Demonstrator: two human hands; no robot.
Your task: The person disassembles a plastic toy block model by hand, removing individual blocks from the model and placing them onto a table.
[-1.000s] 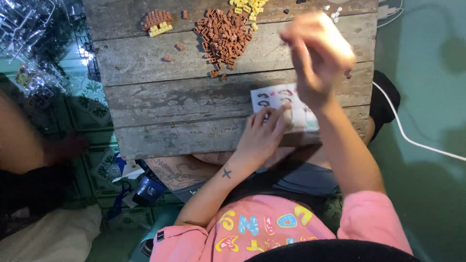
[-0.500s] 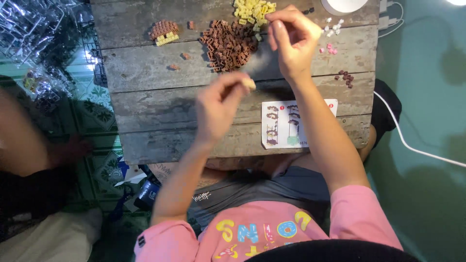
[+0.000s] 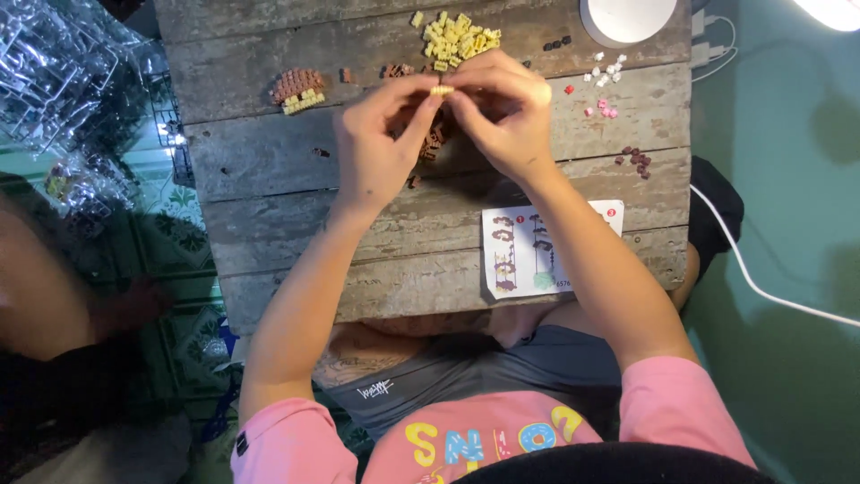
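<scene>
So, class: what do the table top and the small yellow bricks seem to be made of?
Table top: probably old unfinished wood, grey and matte, with grain and gaps between planks. Yellow bricks: likely moulded plastic, tiny, uniform blocks in even colour; their finish is too small to tell.

Table: you sit at a weathered grey plank table [image 3: 269, 179], centre frame.
Floor: teal [image 3: 788, 179], right side.
Light: bright lamp [image 3: 838, 11], upper right corner.

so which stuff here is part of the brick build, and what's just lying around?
In use:
left hand and right hand, pinching a small yellow brick
yellow brick pile
brown brick pile
instruction sheet
half-built piece

Lying about:
white lamp base
white cable
clear plastic bags
</scene>
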